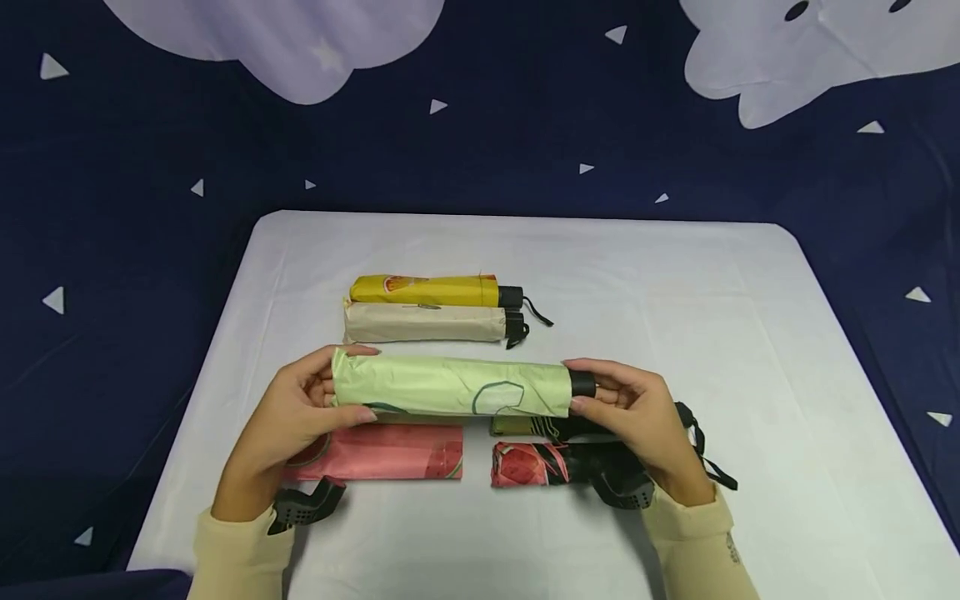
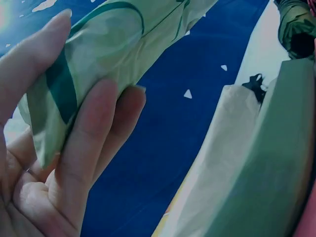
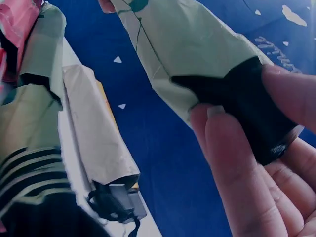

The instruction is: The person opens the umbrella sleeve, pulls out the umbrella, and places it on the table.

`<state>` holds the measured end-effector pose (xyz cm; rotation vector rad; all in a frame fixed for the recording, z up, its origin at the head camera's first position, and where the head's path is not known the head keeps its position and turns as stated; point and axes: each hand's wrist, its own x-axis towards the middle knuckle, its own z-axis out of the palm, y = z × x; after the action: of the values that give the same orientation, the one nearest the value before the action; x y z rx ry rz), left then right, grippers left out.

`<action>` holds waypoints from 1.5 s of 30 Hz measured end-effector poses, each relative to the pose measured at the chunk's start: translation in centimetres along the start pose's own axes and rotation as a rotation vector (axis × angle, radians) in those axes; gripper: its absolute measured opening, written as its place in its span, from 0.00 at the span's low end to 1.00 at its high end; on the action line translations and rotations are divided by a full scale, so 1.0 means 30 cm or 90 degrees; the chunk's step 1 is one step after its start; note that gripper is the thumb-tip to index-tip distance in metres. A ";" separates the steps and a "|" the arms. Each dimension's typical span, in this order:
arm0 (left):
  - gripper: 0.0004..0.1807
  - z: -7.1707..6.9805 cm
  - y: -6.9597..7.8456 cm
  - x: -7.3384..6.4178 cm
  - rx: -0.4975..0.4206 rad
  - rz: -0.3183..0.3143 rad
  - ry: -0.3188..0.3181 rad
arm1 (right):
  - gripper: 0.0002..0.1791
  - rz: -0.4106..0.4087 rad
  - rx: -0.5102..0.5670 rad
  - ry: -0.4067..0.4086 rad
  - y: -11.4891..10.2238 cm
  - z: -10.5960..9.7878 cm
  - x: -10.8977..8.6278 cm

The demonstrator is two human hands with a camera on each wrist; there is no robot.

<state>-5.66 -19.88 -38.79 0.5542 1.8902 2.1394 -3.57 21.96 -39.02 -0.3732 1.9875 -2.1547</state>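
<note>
Nearest the person, two cream sleeves come in over the white counter (image 1: 750, 350). Just beyond them a pink folded umbrella (image 1: 390, 452) lies flat on the left, and a red-and-black one (image 1: 528, 464) lies on the right with an olive striped one (image 1: 517, 427) just behind it, both partly hidden under the right hand.

Above these, the person holds a pale green folded umbrella (image 1: 450, 387) level, lifted off the counter. The left hand (image 1: 296, 412) grips its cloth end, thumb on top and fingers (image 2: 94, 133) curled beneath. The right hand (image 1: 637, 408) pinches the black handle (image 3: 252, 106) at the other end; its fingers (image 3: 232, 148) are closed round that cap, with the thumb pressing from the far side.

Farther back, near the middle of the counter, a beige umbrella (image 1: 423, 323) and a yellow umbrella (image 1: 427, 290) lie side by side, touching, handles to the right. Behind everything hangs a dark blue backdrop (image 1: 525, 125) with white triangles and pale cloud shapes.
</note>
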 end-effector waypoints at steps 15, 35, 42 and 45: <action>0.35 0.027 -0.007 -0.007 0.008 -0.031 -0.016 | 0.24 -0.026 0.014 0.001 0.018 -0.012 -0.035; 0.32 -0.016 0.018 -0.013 -0.002 0.006 -0.034 | 0.22 -0.028 0.073 0.051 -0.002 -0.016 -0.038; 0.33 -0.037 0.036 -0.009 0.036 0.024 -0.024 | 0.21 -0.060 0.131 0.057 0.005 -0.032 -0.046; 0.33 -0.047 0.042 -0.008 0.038 0.029 -0.014 | 0.21 -0.086 0.138 0.059 0.004 -0.043 -0.050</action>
<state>-5.95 -21.41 -37.70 0.6353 1.9541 2.1014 -2.54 23.63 -39.32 -0.3896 1.7951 -2.4830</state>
